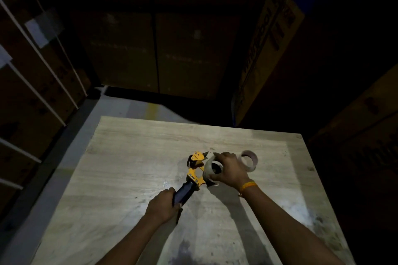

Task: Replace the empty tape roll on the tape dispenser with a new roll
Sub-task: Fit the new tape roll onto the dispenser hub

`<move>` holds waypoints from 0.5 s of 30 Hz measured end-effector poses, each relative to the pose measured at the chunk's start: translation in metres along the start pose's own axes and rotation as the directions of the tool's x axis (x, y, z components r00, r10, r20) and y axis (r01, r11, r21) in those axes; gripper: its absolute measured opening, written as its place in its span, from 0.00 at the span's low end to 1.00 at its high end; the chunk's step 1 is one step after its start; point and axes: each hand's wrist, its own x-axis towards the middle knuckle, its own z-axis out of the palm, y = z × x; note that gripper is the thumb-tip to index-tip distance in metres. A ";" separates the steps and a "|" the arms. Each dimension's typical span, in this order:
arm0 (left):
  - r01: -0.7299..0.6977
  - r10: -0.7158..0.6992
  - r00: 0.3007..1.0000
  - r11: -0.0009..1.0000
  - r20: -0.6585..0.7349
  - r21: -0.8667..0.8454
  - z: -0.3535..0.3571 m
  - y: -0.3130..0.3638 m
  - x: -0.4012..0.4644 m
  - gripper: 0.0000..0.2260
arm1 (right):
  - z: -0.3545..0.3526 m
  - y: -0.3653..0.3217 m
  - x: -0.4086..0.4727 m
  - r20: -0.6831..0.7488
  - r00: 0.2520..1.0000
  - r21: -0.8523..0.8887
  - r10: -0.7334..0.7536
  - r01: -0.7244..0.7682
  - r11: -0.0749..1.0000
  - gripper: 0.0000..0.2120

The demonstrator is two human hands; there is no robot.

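While our left hand (pixel 164 204) is clenched around the dark handle of the tape dispenser (pixel 195 173), our right hand (pixel 228 169) grasps a roll of tape (pixel 212 171) by its outer rim, fingers spread over the far edge and thumb on the near edge, right at the dispenser's yellow frame. A second ring (pixel 249 160) stands on edge on the wooden table (pixel 129 157) just beyond our right hand; it looks thin-walled, so we take it for the empty core, though the dim light leaves that uncertain. Whether the roll in our grip is already seated on the hub we cannot tell.

We judge the roll light but stiff, a hard cylinder that will not crush under the fingers, with smooth, slightly slick sides. Holding it by the rim keeps the centre hole free for the hub. The dispenser seems rigid metal and plastic, best steadied by the handle, and we would keep our fingers away from the toothed blade at its front tip.
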 end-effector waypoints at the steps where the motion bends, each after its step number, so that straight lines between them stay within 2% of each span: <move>1: -0.004 0.004 1.000 1.000 0.006 0.001 0.000 0.000 0.000 0.18 | 0.002 -0.003 0.002 0.027 1.000 -0.010 0.001 -0.001 1.000 0.44; 4: -0.013 0.013 1.000 1.000 0.023 0.006 -0.002 -0.002 0.002 0.19 | 0.009 -0.003 0.010 0.101 0.995 -0.050 0.009 -0.004 0.999 0.46; 9: -0.036 0.036 0.999 0.999 0.035 0.024 -0.001 -0.006 0.008 0.19 | 0.008 0.005 0.021 0.228 0.972 -0.155 -0.055 0.092 0.984 0.54; 15: -0.033 0.031 0.997 0.999 0.071 0.031 -0.005 -0.008 0.014 0.19 | 0.003 0.003 0.027 0.246 0.967 -0.233 -0.062 0.121 0.965 0.47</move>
